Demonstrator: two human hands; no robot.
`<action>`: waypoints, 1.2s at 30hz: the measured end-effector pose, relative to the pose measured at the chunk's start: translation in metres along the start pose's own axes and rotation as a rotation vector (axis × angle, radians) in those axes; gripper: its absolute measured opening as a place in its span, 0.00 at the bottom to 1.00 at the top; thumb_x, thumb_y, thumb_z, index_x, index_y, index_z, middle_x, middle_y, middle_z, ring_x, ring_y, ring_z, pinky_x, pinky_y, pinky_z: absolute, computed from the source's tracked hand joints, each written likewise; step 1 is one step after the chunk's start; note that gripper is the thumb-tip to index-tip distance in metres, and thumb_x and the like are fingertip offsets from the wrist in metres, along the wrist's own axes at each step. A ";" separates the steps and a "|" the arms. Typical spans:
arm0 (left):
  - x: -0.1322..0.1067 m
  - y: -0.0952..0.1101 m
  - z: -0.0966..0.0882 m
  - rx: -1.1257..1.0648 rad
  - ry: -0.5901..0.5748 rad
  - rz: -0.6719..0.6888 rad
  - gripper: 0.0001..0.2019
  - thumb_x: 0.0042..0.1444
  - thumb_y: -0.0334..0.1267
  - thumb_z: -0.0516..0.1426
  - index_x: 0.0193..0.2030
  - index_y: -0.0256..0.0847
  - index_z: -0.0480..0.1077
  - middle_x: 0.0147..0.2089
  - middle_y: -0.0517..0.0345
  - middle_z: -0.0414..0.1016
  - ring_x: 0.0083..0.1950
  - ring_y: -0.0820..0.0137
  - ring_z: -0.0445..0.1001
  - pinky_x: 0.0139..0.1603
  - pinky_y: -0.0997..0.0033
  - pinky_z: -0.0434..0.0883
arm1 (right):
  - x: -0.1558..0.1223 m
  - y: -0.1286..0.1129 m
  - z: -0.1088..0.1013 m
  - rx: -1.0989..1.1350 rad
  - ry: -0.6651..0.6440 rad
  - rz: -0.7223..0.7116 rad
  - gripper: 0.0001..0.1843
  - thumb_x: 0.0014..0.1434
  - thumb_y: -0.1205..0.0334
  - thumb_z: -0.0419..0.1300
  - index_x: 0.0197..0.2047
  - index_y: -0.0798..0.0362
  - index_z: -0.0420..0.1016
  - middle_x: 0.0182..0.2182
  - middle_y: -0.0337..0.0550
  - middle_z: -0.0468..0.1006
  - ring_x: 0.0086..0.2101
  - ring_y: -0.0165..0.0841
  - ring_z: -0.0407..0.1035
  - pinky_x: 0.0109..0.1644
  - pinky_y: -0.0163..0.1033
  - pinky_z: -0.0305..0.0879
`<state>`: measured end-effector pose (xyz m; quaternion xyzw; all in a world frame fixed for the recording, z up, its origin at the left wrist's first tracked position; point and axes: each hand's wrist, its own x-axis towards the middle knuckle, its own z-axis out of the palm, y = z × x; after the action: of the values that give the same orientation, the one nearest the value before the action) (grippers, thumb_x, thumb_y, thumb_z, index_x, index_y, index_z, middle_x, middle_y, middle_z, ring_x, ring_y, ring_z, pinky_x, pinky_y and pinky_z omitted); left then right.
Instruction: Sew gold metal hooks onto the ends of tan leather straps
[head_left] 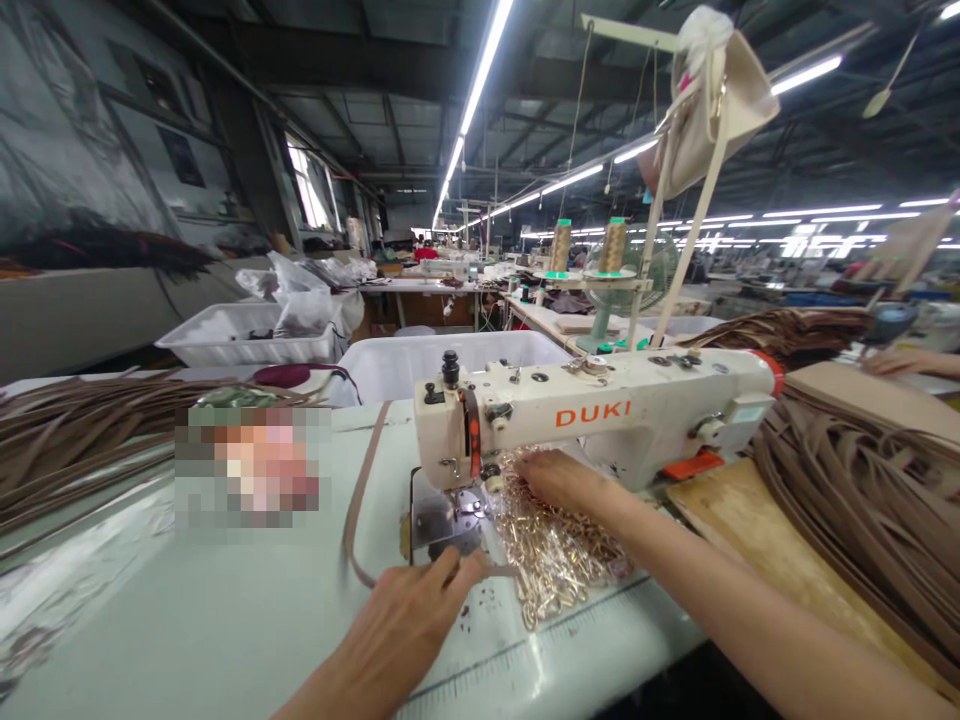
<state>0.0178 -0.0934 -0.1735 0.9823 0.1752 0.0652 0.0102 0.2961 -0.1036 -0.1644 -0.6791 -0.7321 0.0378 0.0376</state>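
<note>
My left hand (409,610) pinches a narrow brown strap (358,510) near its end, in front of the needle plate (439,515). The strap loops back over the table to the left of the sewing machine (600,405); its short end points right from my fingers. Under the machine's arm, my right hand (551,478) reaches into a heap of shiny gold metal hooks (559,565). Its fingers curl down among them, and the tips are hidden, so what they grip cannot be made out. The hooks lie right of the needle plate.
Bundles of brown straps lie at the left (75,440) and right (862,520). White plastic bins (255,345) stand behind the table. Thread cones (613,248) and a hanging beige bag (720,110) are above the machine. Another person's hand (892,362) shows at the far right.
</note>
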 end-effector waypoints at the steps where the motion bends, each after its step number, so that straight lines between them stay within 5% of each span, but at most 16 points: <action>1: 0.001 0.002 0.000 -0.067 0.034 -0.039 0.18 0.62 0.25 0.46 0.56 0.45 0.58 0.43 0.55 0.69 0.38 0.64 0.73 0.37 0.67 0.69 | 0.000 0.001 0.001 0.013 0.012 0.006 0.08 0.60 0.66 0.56 0.42 0.58 0.71 0.40 0.45 0.75 0.40 0.34 0.69 0.48 0.45 0.63; 4: 0.005 0.007 -0.001 -0.334 0.131 -0.115 0.10 0.67 0.36 0.43 0.47 0.43 0.64 0.42 0.56 0.68 0.43 0.65 0.71 0.44 0.67 0.69 | -0.005 0.005 -0.002 0.085 0.094 0.064 0.06 0.54 0.67 0.59 0.38 0.58 0.71 0.34 0.44 0.75 0.36 0.34 0.69 0.42 0.41 0.64; 8: 0.013 0.010 -0.006 -0.454 0.222 -0.103 0.16 0.68 0.37 0.39 0.35 0.42 0.64 0.38 0.56 0.67 0.40 0.68 0.69 0.42 0.68 0.68 | -0.029 0.006 -0.012 0.258 0.245 0.167 0.05 0.56 0.65 0.56 0.35 0.56 0.70 0.29 0.43 0.76 0.30 0.33 0.70 0.35 0.36 0.63; 13: 0.019 0.011 -0.003 -0.293 0.261 -0.011 0.12 0.68 0.38 0.43 0.37 0.41 0.64 0.30 0.59 0.68 0.30 0.66 0.68 0.33 0.68 0.63 | -0.069 -0.023 -0.014 0.576 0.301 0.164 0.13 0.64 0.56 0.49 0.40 0.54 0.70 0.29 0.38 0.79 0.33 0.31 0.73 0.39 0.34 0.66; 17: 0.016 0.014 0.002 -0.467 0.240 -0.121 0.10 0.68 0.37 0.42 0.42 0.42 0.63 0.26 0.64 0.66 0.26 0.70 0.67 0.28 0.72 0.60 | -0.085 -0.064 0.002 1.078 0.366 0.304 0.15 0.56 0.52 0.60 0.41 0.55 0.69 0.29 0.42 0.79 0.31 0.36 0.75 0.34 0.36 0.68; 21: 0.011 0.015 0.004 -0.542 0.255 -0.158 0.08 0.68 0.39 0.44 0.45 0.46 0.62 0.29 0.65 0.67 0.28 0.71 0.68 0.31 0.74 0.60 | -0.084 -0.095 0.013 1.241 0.487 0.465 0.17 0.52 0.50 0.63 0.37 0.56 0.71 0.24 0.43 0.78 0.27 0.37 0.74 0.30 0.36 0.67; 25: 0.010 0.013 0.005 -0.561 0.256 -0.193 0.08 0.67 0.39 0.44 0.47 0.47 0.62 0.28 0.66 0.67 0.27 0.71 0.68 0.30 0.74 0.59 | -0.083 -0.111 0.017 1.187 0.580 0.418 0.14 0.56 0.52 0.61 0.38 0.54 0.73 0.27 0.41 0.79 0.29 0.34 0.74 0.35 0.34 0.68; 31: 0.010 0.015 0.007 -0.562 0.250 -0.222 0.07 0.67 0.38 0.44 0.45 0.46 0.62 0.26 0.66 0.67 0.25 0.70 0.69 0.29 0.74 0.59 | -0.084 -0.121 0.036 0.615 0.836 0.094 0.09 0.62 0.66 0.55 0.45 0.49 0.71 0.37 0.39 0.76 0.36 0.29 0.72 0.40 0.32 0.67; 36: 0.010 0.017 0.008 -0.628 0.265 -0.192 0.07 0.67 0.37 0.43 0.44 0.44 0.60 0.33 0.61 0.72 0.32 0.69 0.73 0.32 0.75 0.62 | -0.081 -0.132 0.048 0.549 0.810 0.037 0.15 0.63 0.70 0.49 0.50 0.49 0.66 0.40 0.42 0.74 0.40 0.31 0.70 0.43 0.34 0.67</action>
<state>0.0339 -0.1057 -0.1794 0.8934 0.2379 0.2414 0.2950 0.1658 -0.1947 -0.1984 -0.6171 -0.6094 -0.0373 0.4964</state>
